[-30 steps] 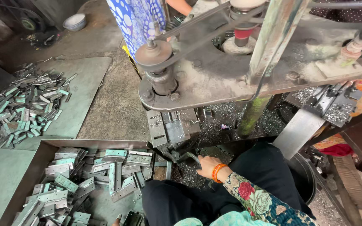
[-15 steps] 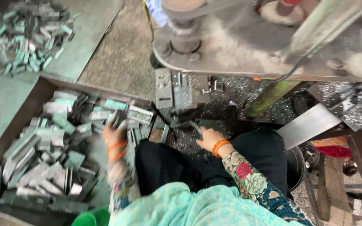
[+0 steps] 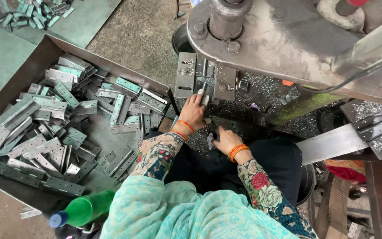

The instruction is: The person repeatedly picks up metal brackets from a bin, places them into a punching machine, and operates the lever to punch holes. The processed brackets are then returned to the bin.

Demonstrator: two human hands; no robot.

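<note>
Left hand (image 3: 194, 110): we see it gripping a small metal hinge piece (image 3: 203, 98), pressed onto the die block (image 3: 205, 79) under the press.
Right hand (image 3: 226, 140): closed round a small grey metal piece (image 3: 210, 140) (its kind we cannot tell), near the lap.
Tray (image 3: 5, 79): left, heaped with hinge plates (image 3: 63, 119).
Green bottle (image 3: 82, 209): near left, lying down.
Metal shavings (image 3: 266, 88): strewn around the die.
</note>
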